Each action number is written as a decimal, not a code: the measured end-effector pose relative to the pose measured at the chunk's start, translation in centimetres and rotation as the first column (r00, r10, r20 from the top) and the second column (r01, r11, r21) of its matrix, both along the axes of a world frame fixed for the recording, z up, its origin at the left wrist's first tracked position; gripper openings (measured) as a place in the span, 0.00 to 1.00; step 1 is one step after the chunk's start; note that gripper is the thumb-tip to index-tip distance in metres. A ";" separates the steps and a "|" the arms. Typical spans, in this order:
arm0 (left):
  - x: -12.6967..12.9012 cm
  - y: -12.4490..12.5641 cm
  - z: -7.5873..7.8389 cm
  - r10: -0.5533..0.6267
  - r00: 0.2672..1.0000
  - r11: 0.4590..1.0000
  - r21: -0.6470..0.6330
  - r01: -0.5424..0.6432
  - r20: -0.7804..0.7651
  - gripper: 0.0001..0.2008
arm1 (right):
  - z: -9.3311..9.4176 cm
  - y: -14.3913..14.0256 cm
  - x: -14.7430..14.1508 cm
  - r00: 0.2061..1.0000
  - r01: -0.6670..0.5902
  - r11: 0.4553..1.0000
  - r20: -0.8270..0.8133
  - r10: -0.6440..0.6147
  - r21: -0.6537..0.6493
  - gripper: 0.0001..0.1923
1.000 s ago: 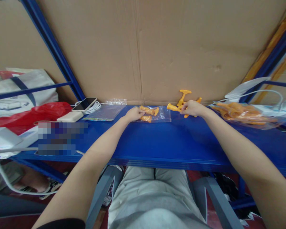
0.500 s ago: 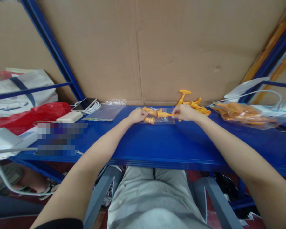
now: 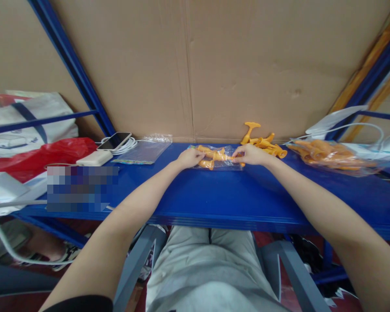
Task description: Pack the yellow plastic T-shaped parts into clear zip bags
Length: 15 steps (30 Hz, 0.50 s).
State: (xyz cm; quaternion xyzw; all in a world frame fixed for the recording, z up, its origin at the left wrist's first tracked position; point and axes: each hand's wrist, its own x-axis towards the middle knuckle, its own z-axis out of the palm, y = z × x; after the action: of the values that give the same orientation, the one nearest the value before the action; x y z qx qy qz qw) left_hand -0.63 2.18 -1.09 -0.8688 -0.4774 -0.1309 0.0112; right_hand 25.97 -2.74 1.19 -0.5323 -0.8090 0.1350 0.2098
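A seated person's left hand (image 3: 189, 157) pins a clear plastic bag (image 3: 218, 157) flat on the blue desk (image 3: 214, 195), steadying its mouth; the right hand (image 3: 251, 154), fingers pinched on an orange plastic piece (image 3: 225, 156), holds it inside; loose orange pieces (image 3: 263, 141) lie just beyond.

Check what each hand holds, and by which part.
Left hand holds the clear bag at its left end; right hand grips the right end of an orange piece entering it.
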 end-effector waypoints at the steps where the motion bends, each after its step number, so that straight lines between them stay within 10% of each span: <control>1: 0.0 0.0 0.0 0.009 1.000 1.000 0.000 -0.009 0.002 0.18 | -0.2 -0.1 -0.3 1.000 0.005 1.000 -0.009 -0.005 -0.011 0.06; 10: 0.2 -0.6 0.6 0.068 0.993 0.998 0.003 -0.069 0.101 0.19 | -2.1 0.7 -2.5 0.999 -0.019 0.982 -0.033 0.026 0.186 0.08; 15: -0.9 -0.7 1.3 0.319 0.943 0.944 0.056 -0.325 0.097 0.19 | -1.8 0.7 -2.2 0.977 0.212 0.962 -0.032 -0.210 0.169 0.07</control>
State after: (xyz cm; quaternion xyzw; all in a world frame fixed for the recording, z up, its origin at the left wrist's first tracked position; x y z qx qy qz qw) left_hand -1.50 1.46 0.17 -0.7715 -0.6082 -0.1818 0.0427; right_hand 23.80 -2.07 -0.62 -0.5943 -0.7549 0.0453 0.2738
